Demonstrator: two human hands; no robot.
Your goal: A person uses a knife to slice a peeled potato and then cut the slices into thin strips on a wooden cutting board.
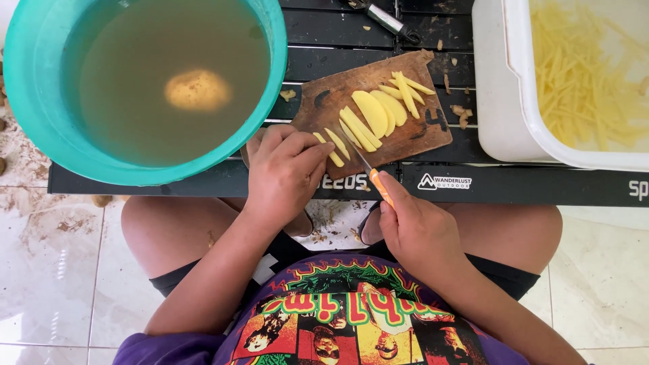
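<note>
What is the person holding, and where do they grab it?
The right hand grips a knife by its orange handle. The left hand holds no tool; its fingers press potato slices down on the wooden cutting board.

left hand [284,169] pins potato slices [368,118] | right hand [419,230] grips knife [368,172] | wooden board [378,111]
</note>
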